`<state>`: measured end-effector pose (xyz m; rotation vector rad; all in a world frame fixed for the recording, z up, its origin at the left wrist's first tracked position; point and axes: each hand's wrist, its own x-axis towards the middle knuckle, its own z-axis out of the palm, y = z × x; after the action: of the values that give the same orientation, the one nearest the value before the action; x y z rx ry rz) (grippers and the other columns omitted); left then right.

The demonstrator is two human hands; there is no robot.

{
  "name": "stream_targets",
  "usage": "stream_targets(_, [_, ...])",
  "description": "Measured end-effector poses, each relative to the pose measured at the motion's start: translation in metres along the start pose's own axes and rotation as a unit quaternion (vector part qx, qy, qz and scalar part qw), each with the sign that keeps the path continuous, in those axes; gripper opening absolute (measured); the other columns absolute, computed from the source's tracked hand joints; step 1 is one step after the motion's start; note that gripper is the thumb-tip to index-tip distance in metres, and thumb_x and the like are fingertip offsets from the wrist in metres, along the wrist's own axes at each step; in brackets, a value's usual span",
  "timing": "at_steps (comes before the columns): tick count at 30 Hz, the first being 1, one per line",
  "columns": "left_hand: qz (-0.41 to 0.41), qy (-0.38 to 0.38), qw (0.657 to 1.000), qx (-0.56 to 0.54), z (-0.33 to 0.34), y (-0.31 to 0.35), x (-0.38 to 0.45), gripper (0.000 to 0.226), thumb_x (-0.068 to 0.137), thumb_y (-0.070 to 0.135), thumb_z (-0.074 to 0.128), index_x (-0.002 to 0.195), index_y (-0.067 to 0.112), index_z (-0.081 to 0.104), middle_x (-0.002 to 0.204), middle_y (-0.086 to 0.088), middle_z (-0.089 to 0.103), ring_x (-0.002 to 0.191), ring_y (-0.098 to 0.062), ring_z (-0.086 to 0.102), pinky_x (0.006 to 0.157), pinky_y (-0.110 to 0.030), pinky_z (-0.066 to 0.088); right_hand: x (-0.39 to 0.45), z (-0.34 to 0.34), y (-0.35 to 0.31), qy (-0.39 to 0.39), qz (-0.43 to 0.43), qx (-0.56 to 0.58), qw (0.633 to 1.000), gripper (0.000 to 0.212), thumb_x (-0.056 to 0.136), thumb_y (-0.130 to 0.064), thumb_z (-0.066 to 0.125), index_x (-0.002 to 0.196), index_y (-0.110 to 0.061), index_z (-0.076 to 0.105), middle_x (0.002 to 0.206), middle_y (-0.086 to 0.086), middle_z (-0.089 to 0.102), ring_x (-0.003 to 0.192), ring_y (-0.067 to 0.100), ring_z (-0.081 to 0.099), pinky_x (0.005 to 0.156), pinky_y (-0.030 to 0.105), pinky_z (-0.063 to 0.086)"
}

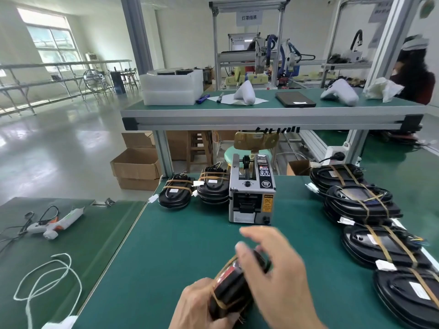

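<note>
Two hands on one bundle (234, 284) of black housings, near centre of the counter (178, 245), nearer you than the tape dispenser (251, 193) w/ a gap between. Your left hand (194, 305) wraps its fingers round the near end, a firm grip. Your right hand (278, 276) sits over the far end. It's blurred: fingers look loosely spread, and I can't tell if they clamp. Brown bands cross the stack. To do this step well, square the pieces up, press edges flush, and support both ends so the bands don't slip off the rounded end. Thin wires seem to poke out at the near end, so don't pinch them. Banded bundles lie in a row at right (380, 243), plus two at far left (175, 193); place yours w/ the pile that matches.
</note>
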<state>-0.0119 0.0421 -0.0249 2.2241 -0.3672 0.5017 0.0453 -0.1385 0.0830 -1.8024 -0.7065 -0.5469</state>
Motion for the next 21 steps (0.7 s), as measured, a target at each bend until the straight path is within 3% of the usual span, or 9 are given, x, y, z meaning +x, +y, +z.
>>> stream_targets(2, [-0.001,0.026,0.997,0.074,-0.001,0.001,0.001,0.053,0.083,0.046,0.082,0.133,0.055,0.066,0.079,0.011,0.063,0.076,0.001,0.065,0.072,-0.017,0.053,0.027,-0.01,0.016,0.06,0.111,0.039,0.991,0.015,0.094,-0.043,0.063,0.104,-0.039,0.073,0.103,-0.018,0.072,0.085,0.004,0.065,0.076,0.013,0.048])
stream_targets(3, [0.003,0.03,0.996,0.088,-0.001,0.003,0.001,0.055,0.081,0.044,0.083,0.132,0.055,0.066,0.074,0.011,0.06,0.071,0.002,0.062,0.069,-0.016,0.052,0.043,-0.014,0.026,0.073,0.169,0.055,0.981,0.013,0.095,-0.041,0.063,0.101,-0.038,0.074,0.096,-0.015,0.073,0.076,0.006,0.064,0.07,0.016,0.048])
stream_targets(5, [0.004,0.041,0.997,0.071,0.001,0.008,0.0,0.055,0.077,0.043,0.086,0.13,0.05,0.071,0.071,0.009,0.061,0.067,-0.003,0.063,0.066,-0.022,0.055,0.067,-0.011,0.054,0.067,0.275,0.078,0.956,0.01,0.098,-0.029,0.066,0.099,-0.03,0.076,0.087,-0.009,0.076,0.068,0.008,0.066,0.067,0.023,0.049])
stream_targets(8, [-0.02,0.06,0.996,0.067,0.0,0.011,0.003,0.05,0.076,0.046,0.088,0.124,0.046,0.075,0.072,0.009,0.067,0.066,-0.007,0.067,0.064,-0.028,0.057,0.091,0.007,0.094,0.001,0.424,0.122,0.898,0.012,0.097,-0.016,0.067,0.093,-0.017,0.078,0.091,0.006,0.079,0.065,0.011,0.069,0.065,0.025,0.046])
stream_targets(13, [-0.029,0.031,0.997,0.064,-0.002,0.014,0.002,0.054,0.077,0.046,0.089,0.128,0.046,0.073,0.068,0.007,0.062,0.063,-0.006,0.062,0.063,-0.025,0.056,0.102,0.039,0.128,-0.011,0.469,0.1,0.877,0.017,0.092,-0.01,0.066,0.081,-0.014,0.079,0.085,0.005,0.08,0.067,0.015,0.076,0.054,0.025,0.047])
stream_targets(21, [-0.016,0.069,0.996,0.059,0.004,0.005,0.003,0.055,0.066,0.041,0.093,0.118,0.042,0.075,0.068,0.01,0.064,0.061,-0.007,0.064,0.06,-0.023,0.056,0.114,0.074,0.128,0.076,0.508,0.121,0.849,0.015,0.086,-0.008,0.07,0.072,-0.012,0.074,0.058,-0.001,0.074,0.06,0.016,0.075,0.062,0.033,0.058])
